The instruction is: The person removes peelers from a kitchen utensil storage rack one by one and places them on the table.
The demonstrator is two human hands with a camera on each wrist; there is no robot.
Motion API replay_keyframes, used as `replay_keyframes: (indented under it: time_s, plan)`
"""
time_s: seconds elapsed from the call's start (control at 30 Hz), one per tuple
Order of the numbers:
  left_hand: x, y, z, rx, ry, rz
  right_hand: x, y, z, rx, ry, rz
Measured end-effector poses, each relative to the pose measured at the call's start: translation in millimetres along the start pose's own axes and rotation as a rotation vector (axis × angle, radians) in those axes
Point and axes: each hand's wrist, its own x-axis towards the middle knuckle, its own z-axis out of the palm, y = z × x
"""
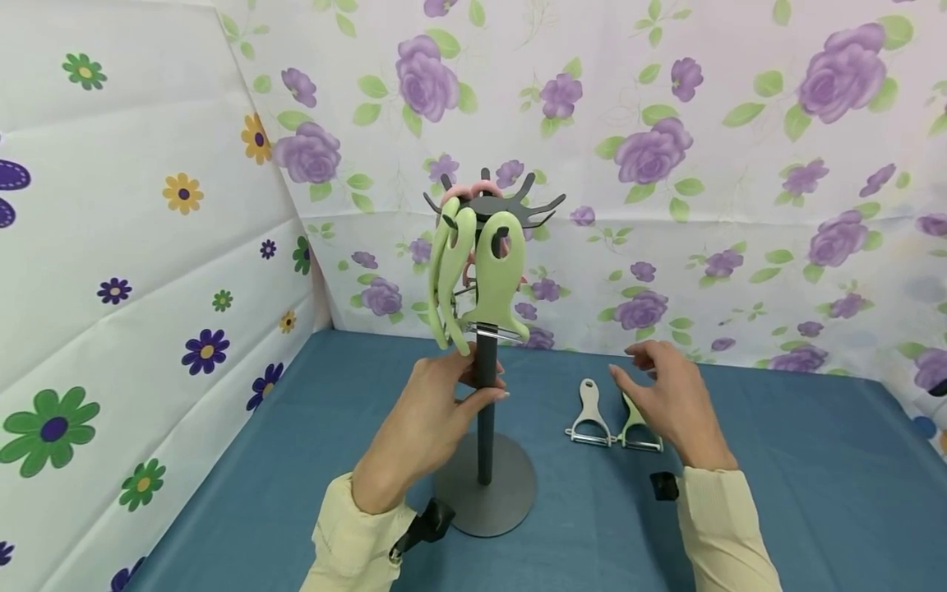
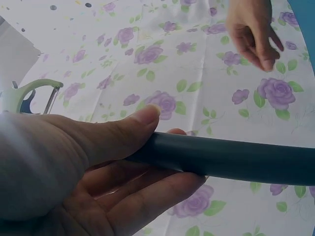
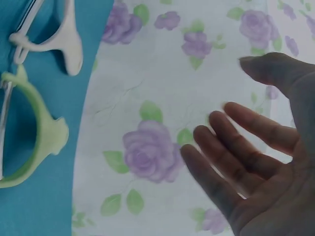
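Round stand base [image 1: 484, 503] in head view only

The left hand [image 1: 414, 436] grips, its thumb [image 2: 115, 132] across the near side and its fingers [image 2: 152, 199] bent round the far side. From that grip the wrist and sleeved left forearm [image 1: 348, 530] slope down and to the left. The right hand [image 1: 675, 403] is free, well apart to the right of the grip – its thumb spread from four loosely bent fingers – with the sleeved right forearm [image 1: 721, 526] running down behind it.
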Motion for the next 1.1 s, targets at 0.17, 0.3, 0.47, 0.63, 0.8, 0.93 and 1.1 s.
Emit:
replay_keyframes:
  time_s: [0.17,0.3,0.47,0.63,0.8,0.93,1.1]
  plan:
    - [0.0,-1.0,2.2,0.020,0.040,0.007,0.9,-13,-3,0.077,0.102,-0.065]
    - [1.0,-1.4,4.5,0.029,0.056,0.006,1.4,-25,-11,0.128,0.177,-0.118]
    - [2.1,0.2,5.1,0.037,0.068,-0.013,3.1,-35,-21,0.156,0.213,-0.168]
    - [3.8,1.7,5.2,0.056,0.054,0.022,5.4,-43,-28,0.163,0.247,-0.215]
    - [6.7,3.2,6.0,0.089,0.043,0.041,6.9,-55,-32,0.173,0.271,-0.245]
    - [8.5,5.3,7.6,0.086,0.047,0.013,7.5,-67,-34,0.194,0.279,-0.272]
    - [8.8,7.4,9.8,0.046,0.062,0.006,8.5,-78,-39,0.205,0.303,-0.307]
